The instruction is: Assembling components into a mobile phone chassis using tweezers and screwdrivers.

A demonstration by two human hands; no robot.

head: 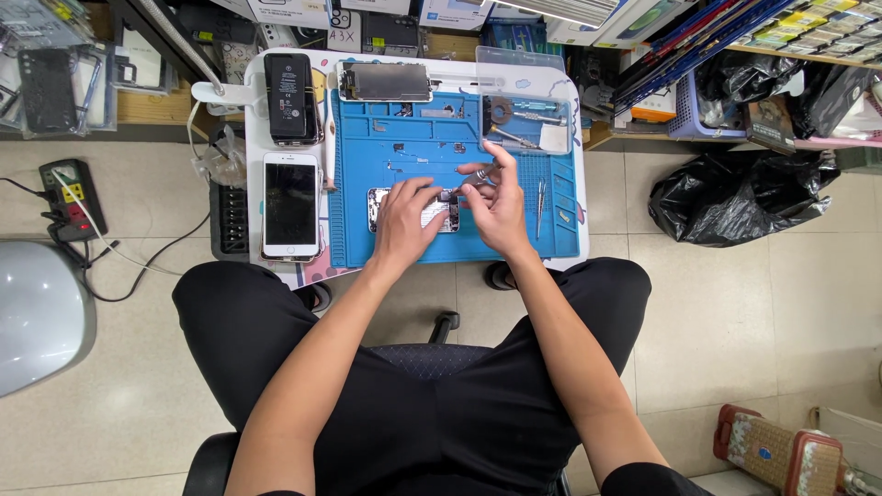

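The left hand [404,220] lies flat, fingers spread, pressing on an opened phone body [413,210] that rests on the blue work mat [432,152] on the table [255,92]. Just beside it, the right hand [496,207] is pinched shut on thin metal tweezers [480,176], their tip at the phone's end. Further left of the left hand lies a white phone [290,204]; beyond it, a black battery [290,96].

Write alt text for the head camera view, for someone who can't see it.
Seen from above, a seated person's left hand steadies an opened phone on a blue work mat while the right hand holds a thin metal tool over it. A white phone lies left of the mat.
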